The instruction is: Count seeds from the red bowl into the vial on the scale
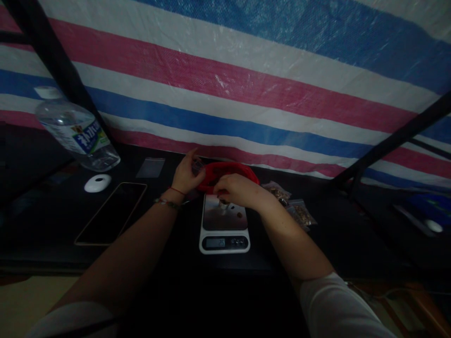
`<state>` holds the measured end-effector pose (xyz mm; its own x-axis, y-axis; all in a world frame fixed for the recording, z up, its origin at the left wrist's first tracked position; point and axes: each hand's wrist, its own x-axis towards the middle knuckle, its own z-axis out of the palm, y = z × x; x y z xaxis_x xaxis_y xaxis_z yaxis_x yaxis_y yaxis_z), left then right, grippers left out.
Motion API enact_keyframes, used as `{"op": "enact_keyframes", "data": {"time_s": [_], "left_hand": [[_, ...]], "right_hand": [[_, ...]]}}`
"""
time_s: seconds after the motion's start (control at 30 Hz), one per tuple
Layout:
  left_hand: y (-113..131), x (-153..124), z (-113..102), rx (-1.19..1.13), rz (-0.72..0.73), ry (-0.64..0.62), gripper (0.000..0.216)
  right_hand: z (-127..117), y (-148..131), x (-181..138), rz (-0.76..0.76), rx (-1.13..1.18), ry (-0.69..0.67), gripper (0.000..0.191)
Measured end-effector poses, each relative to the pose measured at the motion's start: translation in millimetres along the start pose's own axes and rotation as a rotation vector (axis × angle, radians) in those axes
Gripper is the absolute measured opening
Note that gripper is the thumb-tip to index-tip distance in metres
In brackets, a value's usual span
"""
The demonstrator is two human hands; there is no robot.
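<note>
My left hand is at the left rim of a red bowl, fingers curled round a small clear piece that looks like a plastic bag. Over the metal plate of a white digital scale, my right hand has its fingers pinched together and pointing down. A small pale thing shows just under those fingertips; I cannot make out its kind. A small brownish piece lies on the plate to the right. The scale's display is lit. The bowl's inside is dark and partly hidden by my right hand.
Small clear bags of brownish bits lie right of the scale. To the left are a flat plastic bag, a phone, a white oval case and a large plastic bottle. A striped sheet hangs behind the black table.
</note>
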<state>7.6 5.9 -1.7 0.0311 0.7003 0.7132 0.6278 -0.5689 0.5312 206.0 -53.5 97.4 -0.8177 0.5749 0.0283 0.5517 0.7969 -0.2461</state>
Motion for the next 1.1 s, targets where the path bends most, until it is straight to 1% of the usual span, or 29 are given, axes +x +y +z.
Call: {"op": "enact_keyframes", "data": {"time_s": [0.13,0.3,0.4,0.47,0.53,0.63,0.67,0.73,0.8,0.9,1.1], "left_hand": [[-1,0,1,-0.003,0.009,0.005,0.07],[-3,0,1,0.003,-0.001,0.017,0.072],[-3,0,1,0.005,-0.017,0.007,0.072],[-4,0,2,-0.006,-0.027,0.012,0.072],[-5,0,2,-0.028,-0.035,0.016,0.072],[-4,-1,3,-0.058,-0.04,0.015,0.072],[-4,-1,3,-0.062,-0.041,0.014,0.072],[-2,-1,3,-0.061,-0.047,0.015,0.072],[0,-1,2,-0.054,-0.054,0.014,0.071],[1,-1,0,-0.048,-0.06,0.0,0.071],[-2,0,3,-0.04,-0.062,-0.019,0.071]], "right_hand": [[-8,-2,-4,0.032,0.013,-0.008,0.015],[-29,1,-17,0.122,-0.01,0.038,0.024],[-33,5,-28,0.158,0.001,0.066,0.026],[-29,9,-36,0.185,0.025,0.052,0.021],[-21,14,-46,0.217,0.066,0.001,0.02],[-4,21,-59,0.234,0.136,-0.076,0.042],[2,23,-61,0.233,0.153,-0.093,0.047],[12,27,-64,0.234,0.172,-0.095,0.051],[20,28,-62,0.246,0.178,-0.052,0.048],[26,27,-57,0.27,0.172,0.022,0.039],[30,25,-52,0.256,0.188,0.055,0.023]]}}
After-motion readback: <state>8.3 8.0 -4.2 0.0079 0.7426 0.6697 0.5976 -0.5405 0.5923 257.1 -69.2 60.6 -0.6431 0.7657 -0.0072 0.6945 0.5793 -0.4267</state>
